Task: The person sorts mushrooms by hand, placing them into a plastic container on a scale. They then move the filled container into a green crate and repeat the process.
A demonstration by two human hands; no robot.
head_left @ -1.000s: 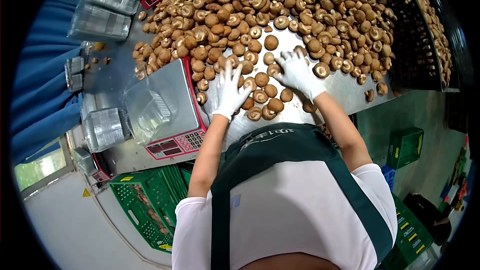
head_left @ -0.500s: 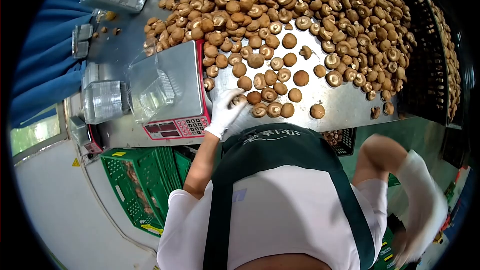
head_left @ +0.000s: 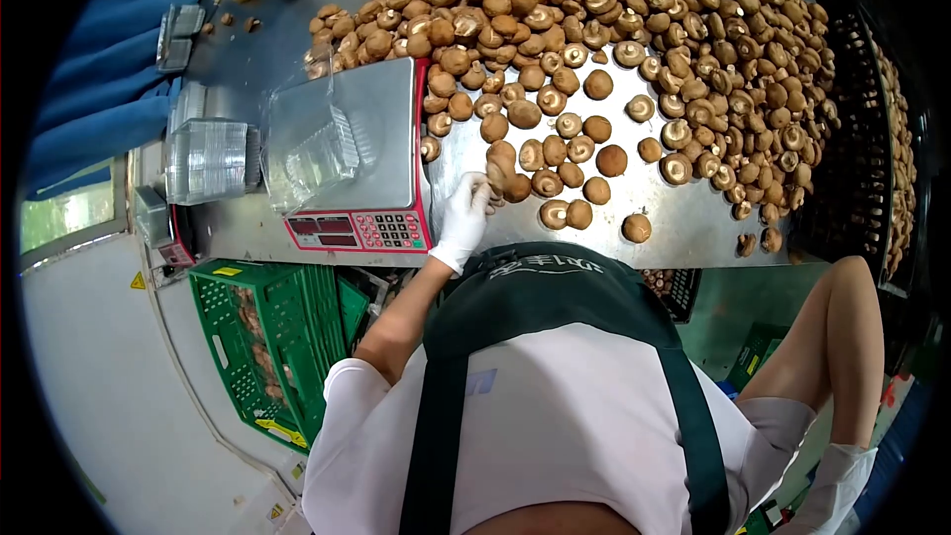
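Note:
My left hand (head_left: pixel 468 216), in a white glove, is at the table's near side, right of the scale. Its fingers are closed round a brown shiitake mushroom (head_left: pixel 498 170), partly covered by the fingers. Several loose shiitakes, such as one with its cap up (head_left: pixel 611 160), lie just beyond it on the steel table (head_left: pixel 684 236). Low at the right edge hangs my right hand (head_left: pixel 835 488), also gloved, away from the table; its fingers are hidden or out of the picture.
A large heap of shiitakes (head_left: pixel 693 59) covers the far side. Left stands a red-framed scale (head_left: pixel 396 104) with a clear plastic tray (head_left: pixel 322 159) on it. Stacked clear trays (head_left: pixel 210 160) stand farther left. Green crates (head_left: pixel 233 337) are below; a black crate (head_left: pixel 852 129) stands right.
My left hand has moved slightly up and right, with a mushroom in its fingers. My right arm has swung outward and its hand has dropped lower. The view has shifted a little.

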